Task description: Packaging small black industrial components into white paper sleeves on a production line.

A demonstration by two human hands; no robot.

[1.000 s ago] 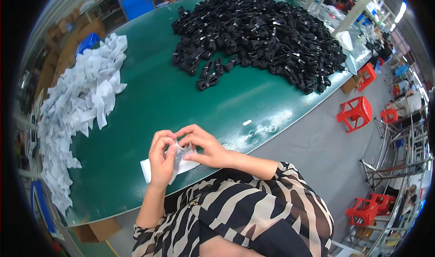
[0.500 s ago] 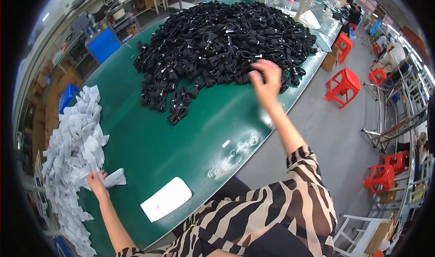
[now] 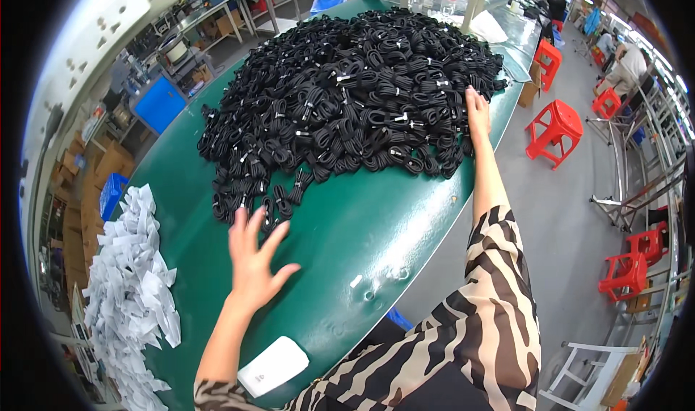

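Note:
A big heap of coiled black cables covers the far half of the green table, each bundle bound with a small tie. My left hand is open, its fingers spread at the heap's near left edge, beside a few loose bundles; nothing is in it. At the heap's right side, my right hand lies against the cables with its fingers stretched out and holds nothing visible. A white flat packet rests near my left forearm.
Crumpled pale white pieces, thin and sheet-like, are piled along the table's left side. A small white scrap lies near the front edge. Red stools stand on the grey floor to the right, and a blue cabinet stands at the left.
My left hand has left the white pile and moved right and away to the cables. My right hand has shifted right to the heap's side. The view has tilted slightly.

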